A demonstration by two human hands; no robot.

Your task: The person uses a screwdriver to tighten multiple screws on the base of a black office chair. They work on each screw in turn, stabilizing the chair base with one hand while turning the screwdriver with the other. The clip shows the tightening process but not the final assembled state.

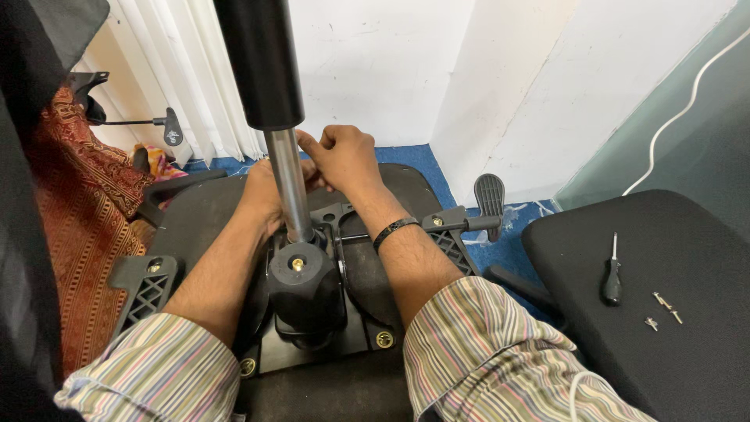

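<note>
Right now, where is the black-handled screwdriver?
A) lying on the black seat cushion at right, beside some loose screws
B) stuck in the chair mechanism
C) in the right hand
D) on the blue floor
A: the screwdriver lies on the black seat cushion near the loose screws, away from both hands.

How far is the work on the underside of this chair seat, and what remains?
Done: brass bolts hold the mechanism plate on the seat, and the gas cylinder stands in it. In hand: the left hand and right hand work behind the cylinder. Left: loose screws and a screwdriver lie unused on the other seat.
</note>
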